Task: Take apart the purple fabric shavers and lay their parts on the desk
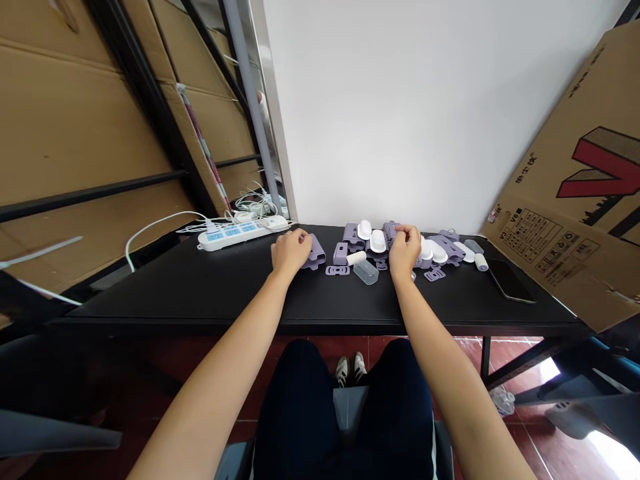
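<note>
On the black table, my left hand (291,252) is closed at the left side of a purple holder (315,253); its fingertips curl down and hide the contact. My right hand (405,249) has its fingers bent together above the purple and white parts, and what it pinches, if anything, is too small to name. Between my hands lie a purple box-shaped part (341,254), a flat purple plate (337,271), a white cylinder (357,258), a clear plastic cover (366,272) and a white oval piece (378,241). More white ovals (439,252) and a purple holder (451,249) are right of my right hand.
A white power strip (235,233) with cables lies at the table's left back. A phone (510,281) rests near the right end, beside a large leaning cardboard box (575,180). A white wall (380,113) stands behind the table (200,287).
</note>
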Available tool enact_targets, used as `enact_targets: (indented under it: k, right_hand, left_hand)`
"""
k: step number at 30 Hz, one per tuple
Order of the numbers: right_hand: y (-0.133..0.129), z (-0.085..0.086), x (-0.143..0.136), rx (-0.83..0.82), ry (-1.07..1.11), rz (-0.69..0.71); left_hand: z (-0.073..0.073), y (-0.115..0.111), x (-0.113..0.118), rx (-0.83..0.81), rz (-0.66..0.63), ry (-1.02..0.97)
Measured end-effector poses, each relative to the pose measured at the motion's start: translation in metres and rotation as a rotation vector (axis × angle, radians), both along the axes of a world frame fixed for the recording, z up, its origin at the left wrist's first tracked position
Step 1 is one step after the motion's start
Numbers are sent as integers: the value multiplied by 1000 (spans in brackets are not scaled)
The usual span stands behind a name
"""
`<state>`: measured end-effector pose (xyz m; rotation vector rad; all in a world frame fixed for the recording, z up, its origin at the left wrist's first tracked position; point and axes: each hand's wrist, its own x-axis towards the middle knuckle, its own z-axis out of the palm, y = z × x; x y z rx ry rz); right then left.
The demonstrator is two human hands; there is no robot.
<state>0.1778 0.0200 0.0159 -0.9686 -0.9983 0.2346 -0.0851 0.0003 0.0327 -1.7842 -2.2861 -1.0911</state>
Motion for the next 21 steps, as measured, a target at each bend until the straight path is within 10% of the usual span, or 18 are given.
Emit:
enact_targets:
  k: [14, 21]
  right_hand:
    - [-2, -1, -4, -18, -64, 15]
    - [-2, -1, -4, -28, -73, 16]
  left_hand:
    - [-24, 20, -5, 72, -445, -27]
    - [-23, 20, -9, 251, -326, -36]
